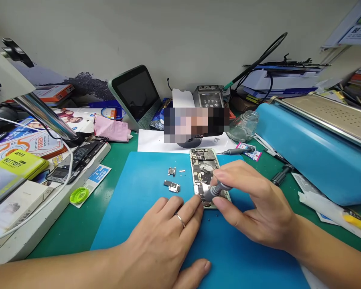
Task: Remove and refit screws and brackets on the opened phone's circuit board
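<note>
An opened smartphone (202,170) with its inner parts bare lies on the blue mat (120,200). My right hand (258,204) pinches a grey screwdriver (213,192) between thumb and fingers, tilted over the phone's lower end; its tip is hidden. My left hand (165,233), with a ring on one finger, rests palm down, fingers stretched out, fingertips at the phone's lower left edge. Left of the phone lie a small metal bracket (172,186), another small metal part (171,171) and tiny pieces. Small dark screws (213,217) sit below the phone.
Behind the phone stand a glass jar (245,125) and a tablet-like display (135,94). Another thin screwdriver (236,151) lies near the jar. A large blue machine (313,152) fills the right. Boxes (21,168) and a green cap (79,195) are at left.
</note>
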